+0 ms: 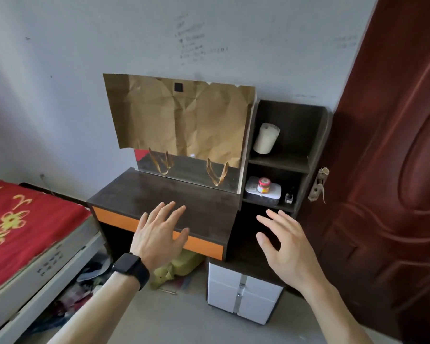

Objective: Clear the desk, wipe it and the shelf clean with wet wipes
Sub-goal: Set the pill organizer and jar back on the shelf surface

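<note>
Both hands hover empty, fingers spread. The wet wipes pack [263,192] lies flat on the middle shelf [278,206], at twelve o'clock from the right hand [282,240]; the left hand [159,234] over the bare surface [179,194] is farther.

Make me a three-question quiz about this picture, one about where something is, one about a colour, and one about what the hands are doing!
1. Where is the small red-lidded jar?
A. on the desk
B. on the white wipes box in the shelf
C. on the bed

2. What colour is the drawer front under the desk top?
A. orange
B. blue
C. green

3. What are the hands doing?
A. holding a wipe
B. both open and empty
C. gripping the door handle

Answers:
1 B, the jar sits on the wipes box in the shelf's middle compartment.
2 A, the strip is bright orange.
3 B, the left hand and right hand have spread fingers and hold nothing.
</note>
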`<state>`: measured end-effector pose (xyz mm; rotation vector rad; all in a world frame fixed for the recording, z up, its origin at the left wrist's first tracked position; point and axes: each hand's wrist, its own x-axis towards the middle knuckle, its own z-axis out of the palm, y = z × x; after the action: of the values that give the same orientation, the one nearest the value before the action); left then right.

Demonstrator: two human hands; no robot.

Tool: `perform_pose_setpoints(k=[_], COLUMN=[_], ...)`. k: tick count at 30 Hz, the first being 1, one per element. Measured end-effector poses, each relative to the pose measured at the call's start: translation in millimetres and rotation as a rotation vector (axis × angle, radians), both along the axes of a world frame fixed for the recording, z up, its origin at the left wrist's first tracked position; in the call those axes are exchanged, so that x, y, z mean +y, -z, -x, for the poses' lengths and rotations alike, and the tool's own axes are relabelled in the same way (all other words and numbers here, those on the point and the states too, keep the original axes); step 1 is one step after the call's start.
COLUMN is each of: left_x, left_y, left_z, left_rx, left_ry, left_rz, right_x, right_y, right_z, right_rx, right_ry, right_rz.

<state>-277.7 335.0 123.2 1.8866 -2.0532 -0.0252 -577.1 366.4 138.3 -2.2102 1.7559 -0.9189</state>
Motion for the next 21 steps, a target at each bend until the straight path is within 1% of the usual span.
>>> perform_pose_setpoints(k=[8, 14, 18, 20, 21], left_x=[-115.7, -229.1, -295.9, -321.4, -333.9], left_y=[29.8, 58.3, 83.3, 97.8, 105.1], left_z=[7.8, 37.1, 69.2, 88.8, 99.7], left_rx=[-0.007, 0.024, 0.104, 0.234, 0.34], left_ry=[0.055, 0.152, 0.233, 0.254, 0.24], left_rz=[-0.08, -0.158, -0.321, -0.476, -0.579], right_x=[-106.5, -199.5, -256.5, -281.3, -293.3], right_y=[24.9, 56.8, 84.7, 100.2, 107.9], right_z=[5.8, 12.3, 21.4, 25.2, 28.0], right_rx=[0.011, 0.008, -0.02, -0.046, -0.059], right_ry=[0.056, 0.14, 0.241, 0.281, 0.304], right_rz=[-0.084, -0.18, -0.33, -0.403, -0.44])
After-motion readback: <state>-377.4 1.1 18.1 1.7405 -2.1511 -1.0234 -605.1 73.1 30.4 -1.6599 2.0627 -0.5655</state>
